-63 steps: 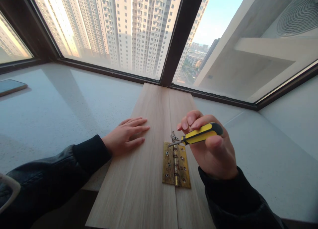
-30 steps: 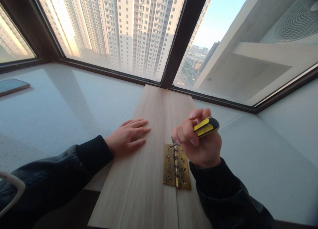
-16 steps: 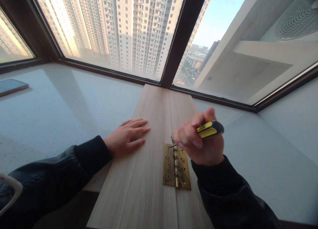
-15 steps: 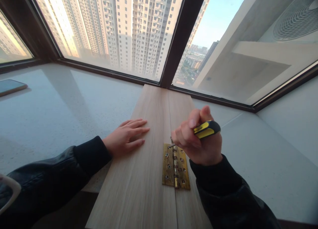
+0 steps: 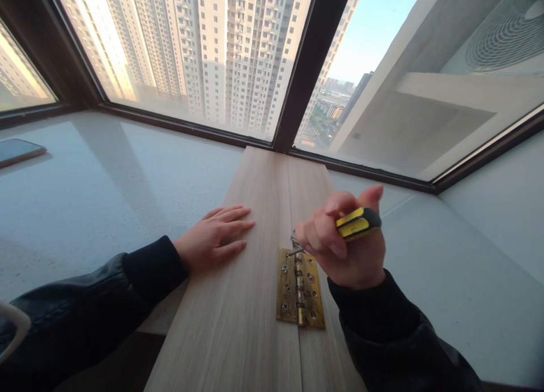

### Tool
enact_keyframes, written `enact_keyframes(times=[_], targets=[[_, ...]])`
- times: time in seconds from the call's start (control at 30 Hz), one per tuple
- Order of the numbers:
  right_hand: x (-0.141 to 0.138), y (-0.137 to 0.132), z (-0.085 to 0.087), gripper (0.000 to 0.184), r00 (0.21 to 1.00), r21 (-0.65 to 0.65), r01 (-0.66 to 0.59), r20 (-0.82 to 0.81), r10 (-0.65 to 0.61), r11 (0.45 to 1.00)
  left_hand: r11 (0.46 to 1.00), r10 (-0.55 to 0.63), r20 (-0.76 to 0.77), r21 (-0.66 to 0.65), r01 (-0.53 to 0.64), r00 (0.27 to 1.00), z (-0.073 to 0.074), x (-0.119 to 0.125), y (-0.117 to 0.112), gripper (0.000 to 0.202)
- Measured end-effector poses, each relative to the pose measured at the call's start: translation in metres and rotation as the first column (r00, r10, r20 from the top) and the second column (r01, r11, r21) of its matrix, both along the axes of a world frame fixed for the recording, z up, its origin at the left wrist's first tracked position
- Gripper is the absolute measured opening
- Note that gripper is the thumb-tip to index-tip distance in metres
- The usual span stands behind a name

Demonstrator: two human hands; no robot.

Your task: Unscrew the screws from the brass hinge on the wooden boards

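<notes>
My right hand (image 5: 346, 245) is closed around a yellow-and-black screwdriver (image 5: 359, 224), its handle tilted up to the right. The thin shaft points down-left, and its tip meets the upper left hole area of a brass hinge (image 5: 300, 287). The hinge lies unfolded over the seam between two pale wooden boards (image 5: 250, 301), with screw heads showing in several of its holes. A few small loose metal pieces, probably screws, (image 5: 294, 239) lie just above the hinge, partly hidden by my right fingers. My left hand (image 5: 216, 236) rests flat on the left board, fingers spread, holding nothing.
The boards lie on a white speckled sill (image 5: 106, 171) and reach the dark window frame (image 5: 293, 97). A phone (image 5: 19, 150) lies at the far left. A white wall stands at the right. A pale curved thing (image 5: 15, 329) shows at the lower left edge.
My right hand has turned and shifted slightly right and down, with the thumb swung to the right along with the screwdriver's handle. The tip stays at the same hinge corner. My left hand stays in place.
</notes>
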State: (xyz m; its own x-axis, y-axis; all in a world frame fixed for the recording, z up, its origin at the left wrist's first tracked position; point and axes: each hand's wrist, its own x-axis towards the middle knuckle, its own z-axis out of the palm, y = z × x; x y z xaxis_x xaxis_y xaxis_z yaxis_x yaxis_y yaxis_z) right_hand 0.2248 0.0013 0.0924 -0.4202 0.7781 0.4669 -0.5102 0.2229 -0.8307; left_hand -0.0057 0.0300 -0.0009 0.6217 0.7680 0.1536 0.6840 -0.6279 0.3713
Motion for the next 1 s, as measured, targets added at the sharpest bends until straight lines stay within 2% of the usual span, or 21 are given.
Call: enact_keyframes(times=[0.13,0.3,0.53,0.63,0.8,1.0], targets=[[-0.001,-0.003,0.003,0.055,1.0,0.022,0.008,0.026,-0.009,1.0,1.0,-0.004,0.002,0.007,0.003,1.0,0.0,0.0,-0.001,0.048],[0.007,-0.007,0.002,0.035,0.993,0.059,0.104,0.044,-0.106,0.993,1.0,-0.005,0.02,0.005,0.005,1.0,0.0,0.0,0.0,0.047],[0.001,0.001,0.003,0.053,1.0,0.012,0.003,0.007,-0.003,1.0,1.0,0.0,0.015,0.003,0.0,1.0,-0.001,-0.001,-0.001,0.048],[0.0,-0.001,0.006,0.052,0.999,0.047,0.03,0.025,-0.031,0.998,1.0,0.0,0.016,-0.008,0.0,1.0,-0.001,-0.001,0.0,0.048],[0.008,-0.002,0.003,0.04,0.993,0.12,0.09,0.066,-0.098,0.989,1.0,-0.007,0.015,-0.003,0.007,1.0,0.0,0.0,0.001,0.048],[0.002,0.0,0.002,0.054,0.999,0.039,0.038,0.018,-0.039,0.999,1.0,0.0,0.024,0.001,0.0,1.0,0.0,0.0,-0.001,0.048]])
